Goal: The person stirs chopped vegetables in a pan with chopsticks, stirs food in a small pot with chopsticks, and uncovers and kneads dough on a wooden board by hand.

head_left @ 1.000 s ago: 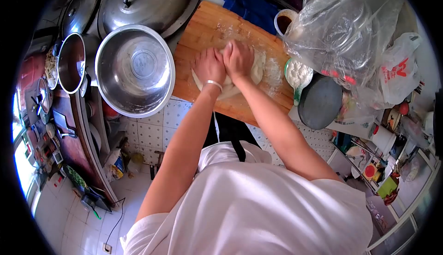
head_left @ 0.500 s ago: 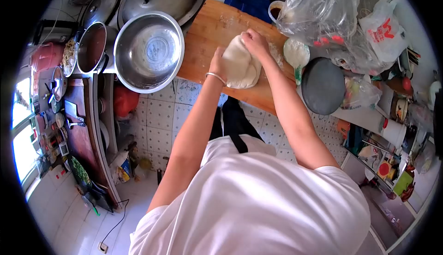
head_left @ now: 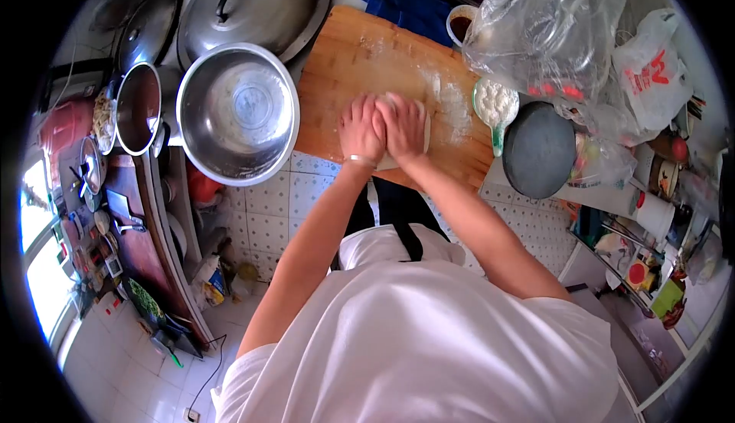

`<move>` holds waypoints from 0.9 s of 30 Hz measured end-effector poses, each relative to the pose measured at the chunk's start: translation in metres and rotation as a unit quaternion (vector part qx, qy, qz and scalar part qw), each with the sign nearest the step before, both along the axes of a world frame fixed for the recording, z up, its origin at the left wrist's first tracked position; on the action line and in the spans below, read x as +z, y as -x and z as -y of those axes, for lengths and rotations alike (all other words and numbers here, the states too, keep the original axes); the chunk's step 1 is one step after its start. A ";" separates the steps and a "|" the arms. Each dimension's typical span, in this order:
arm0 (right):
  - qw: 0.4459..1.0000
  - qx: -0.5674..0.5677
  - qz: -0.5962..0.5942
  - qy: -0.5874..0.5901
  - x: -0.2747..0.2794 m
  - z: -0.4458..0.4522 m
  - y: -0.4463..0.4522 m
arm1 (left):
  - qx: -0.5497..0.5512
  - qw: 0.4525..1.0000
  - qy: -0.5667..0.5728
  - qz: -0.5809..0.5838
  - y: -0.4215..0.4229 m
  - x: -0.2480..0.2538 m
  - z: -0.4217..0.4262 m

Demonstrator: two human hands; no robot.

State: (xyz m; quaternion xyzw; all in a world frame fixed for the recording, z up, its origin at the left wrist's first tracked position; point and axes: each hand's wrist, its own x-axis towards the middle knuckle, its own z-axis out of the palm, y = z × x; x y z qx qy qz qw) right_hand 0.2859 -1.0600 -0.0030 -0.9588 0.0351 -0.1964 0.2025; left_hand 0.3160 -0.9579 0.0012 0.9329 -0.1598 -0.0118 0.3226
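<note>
A lump of pale dough (head_left: 426,133) lies on the floured wooden board (head_left: 348,55), mostly covered by my two hands. My left hand (head_left: 360,129), with a light bangle at its wrist, presses on its left part. Beside it, my right hand (head_left: 403,126) lies over the middle of the dough, the two hands touching. The fingers of both stretch forward over the dough, not wrapped round it. White flour is smeared on the board to the right. At the board's right edge sits a green-handled scoop of flour (head_left: 496,104).
Left of the board stands a large steel basin (head_left: 237,159), with a big lidded pan (head_left: 260,9) behind it and a pot (head_left: 138,109) further left. To the right are a round dark plate (head_left: 540,151) and plastic bags (head_left: 547,29). A small sauce bowl (head_left: 460,23) and blue cloth (head_left: 406,11) lie behind.
My hands were apart, lifting and folding the dough at its sides. Now they are together on top, pressing it down nearer the board's front edge. The view has shifted slightly.
</note>
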 end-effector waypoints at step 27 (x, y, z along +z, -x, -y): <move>0.993 -0.105 0.012 -0.044 0.008 0.007 -0.012 | 0.031 0.997 -0.035 0.065 0.000 0.004 0.011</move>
